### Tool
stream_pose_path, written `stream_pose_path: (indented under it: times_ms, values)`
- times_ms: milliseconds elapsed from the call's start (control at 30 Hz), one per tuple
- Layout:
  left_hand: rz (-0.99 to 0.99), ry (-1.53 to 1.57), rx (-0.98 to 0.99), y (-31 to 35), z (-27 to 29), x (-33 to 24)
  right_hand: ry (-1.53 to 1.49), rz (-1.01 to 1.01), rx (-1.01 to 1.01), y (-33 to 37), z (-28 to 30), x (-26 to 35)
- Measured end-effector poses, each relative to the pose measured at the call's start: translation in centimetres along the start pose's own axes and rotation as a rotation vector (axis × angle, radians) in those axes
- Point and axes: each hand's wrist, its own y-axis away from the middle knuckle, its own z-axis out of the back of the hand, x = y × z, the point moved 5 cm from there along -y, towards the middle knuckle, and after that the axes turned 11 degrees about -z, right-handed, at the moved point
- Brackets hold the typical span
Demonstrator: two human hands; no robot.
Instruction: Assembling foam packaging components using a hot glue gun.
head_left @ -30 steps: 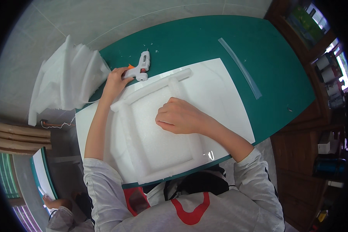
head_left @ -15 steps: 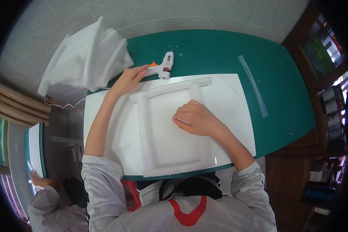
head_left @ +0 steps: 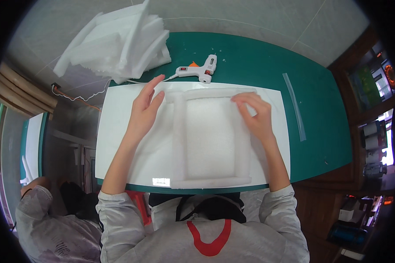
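Note:
A white foam sheet (head_left: 210, 140) edged with foam strips into a rectangular frame lies on a glossy white board (head_left: 272, 131). My right hand (head_left: 256, 114) is at its far right corner, fingertips pinched on the far foam strip (head_left: 206, 93). My left hand (head_left: 145, 107) hovers beside the far left corner, thumb and fingers apart, holding nothing. Just beyond the board, a white hot glue gun (head_left: 197, 70) with an orange trigger lies on its side, its cord running left.
A stack of white foam pieces (head_left: 114, 41) leans at the far left. A clear glue stick strip (head_left: 295, 107) lies on the green table (head_left: 324, 122) at right. Another person (head_left: 52, 215) sits at lower left beside a second table. Shelves stand at right.
My left hand has left the glue gun and come back towards the foam frame. My right hand has moved from over the sheet to the far right corner. The view has shifted slightly.

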Motion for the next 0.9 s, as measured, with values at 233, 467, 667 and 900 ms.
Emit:
stream_pose_path:
  times_ms: [233, 467, 667, 900]
  values:
    - [-0.145, -0.218, -0.138, 0.7, -0.2, 1.3, -0.092, -0.149, -0.404, -0.5, 3.1, -2.5]
    - [-0.278, -0.529, -0.069, 1.6, -1.8, 1.9, -0.190, -0.279, -0.437, -0.3, 3.1, -3.4]
    - [-0.357, -0.482, 0.115, 1.6, -2.9, 1.2, -0.141, -0.241, -0.368, -0.1, 2.0, -2.5]
    - [-0.357, -0.601, 0.233, 1.9, -3.3, 1.1, -0.116, -0.214, -0.337, -0.1, 1.7, -2.4]
